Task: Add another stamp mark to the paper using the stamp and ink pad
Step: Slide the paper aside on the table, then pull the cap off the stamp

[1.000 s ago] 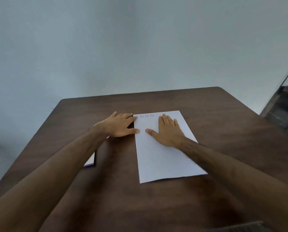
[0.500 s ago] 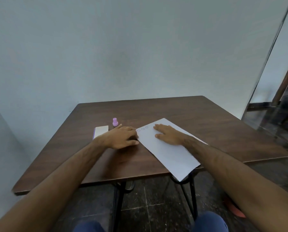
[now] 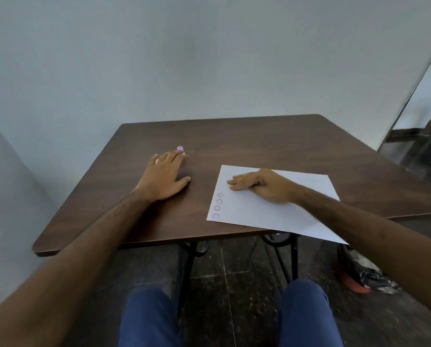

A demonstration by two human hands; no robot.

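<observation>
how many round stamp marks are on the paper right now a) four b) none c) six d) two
a, four round stamp marks run in a row along the left edge of the paper, just below the fingertips of the right hand resting flat on the sheet.

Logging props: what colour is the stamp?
Pink-purple stamp, seen in the head view.
</observation>
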